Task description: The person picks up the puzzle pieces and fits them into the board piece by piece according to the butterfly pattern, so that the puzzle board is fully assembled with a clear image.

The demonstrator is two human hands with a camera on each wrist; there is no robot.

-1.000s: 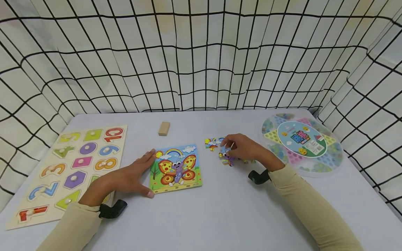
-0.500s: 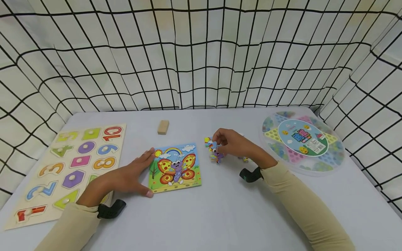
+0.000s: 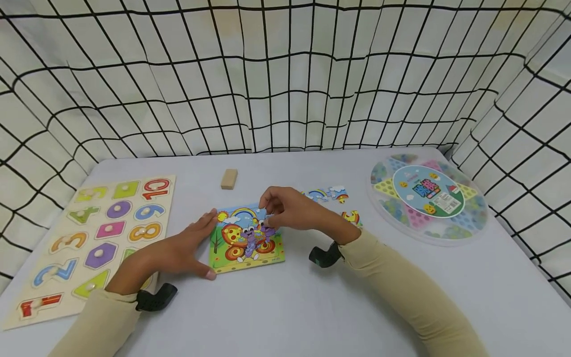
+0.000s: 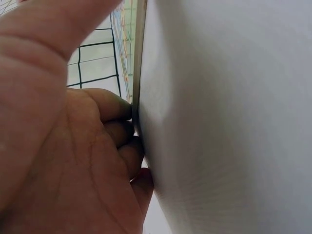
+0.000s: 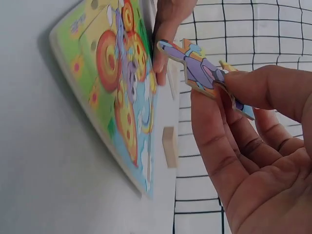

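The flat butterfly picture puzzle board [image 3: 250,262] lies on the white table in front of me. My left hand [image 3: 180,252] rests at its left side, with thumb and fingers spread along the edge; in the left wrist view the fingertips [image 4: 124,109] touch that edge. My right hand [image 3: 292,209] is over the board's upper right part and pinches a puzzle piece [image 5: 202,73] between thumb and fingers. Purple, with orange and yellow patches, this piece is tilted and raised above the board in the right wrist view. It overlaps the printed butterfly's right wing in the head view.
Several loose puzzle pieces [image 3: 338,193] lie right of the board, partly behind my right forearm. A number puzzle board [image 3: 73,305] is at the left, a small wooden block [image 3: 229,179] at the back. A round clear case [image 3: 428,191] sits far right. Black netting [image 3: 290,91] surrounds the table.
My right hand has carried the purple piece left, from the loose pieces to over the butterfly board. More loose pieces now show behind it. The left hand has stayed at the board's edge.
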